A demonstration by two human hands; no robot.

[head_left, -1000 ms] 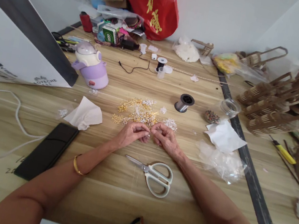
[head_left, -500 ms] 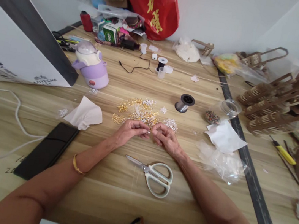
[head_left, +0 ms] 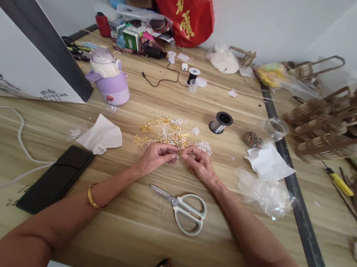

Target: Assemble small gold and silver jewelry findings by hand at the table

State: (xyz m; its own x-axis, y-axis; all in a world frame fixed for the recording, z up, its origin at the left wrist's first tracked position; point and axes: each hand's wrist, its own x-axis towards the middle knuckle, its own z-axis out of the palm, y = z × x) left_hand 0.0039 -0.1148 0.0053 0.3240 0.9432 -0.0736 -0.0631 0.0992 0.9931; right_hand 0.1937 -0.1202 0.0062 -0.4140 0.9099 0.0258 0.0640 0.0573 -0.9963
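Observation:
My left hand [head_left: 159,157] and my right hand [head_left: 199,165] meet fingertip to fingertip near the middle of the table, both pinched. Between them is something small and shiny, too tiny to make out. Just beyond the fingers lies a loose pile of gold and silver beads [head_left: 161,131], with silver pieces [head_left: 204,147] partly behind my right hand. White-handled scissors [head_left: 182,206] lie on the wood between my forearms, blades pointing left. A spool of thin wire [head_left: 221,123] stands beyond my right hand.
On the left are a black phone [head_left: 56,180], a crumpled white cloth [head_left: 102,135] and a purple cup [head_left: 113,83]. To the right lie a tipped jar of beads [head_left: 268,131], white paper [head_left: 269,163], clear plastic bags [head_left: 266,193] and a yellow cutter [head_left: 341,181].
My fingertips have shifted very slightly around the small piece. Everything on the table stays where it was.

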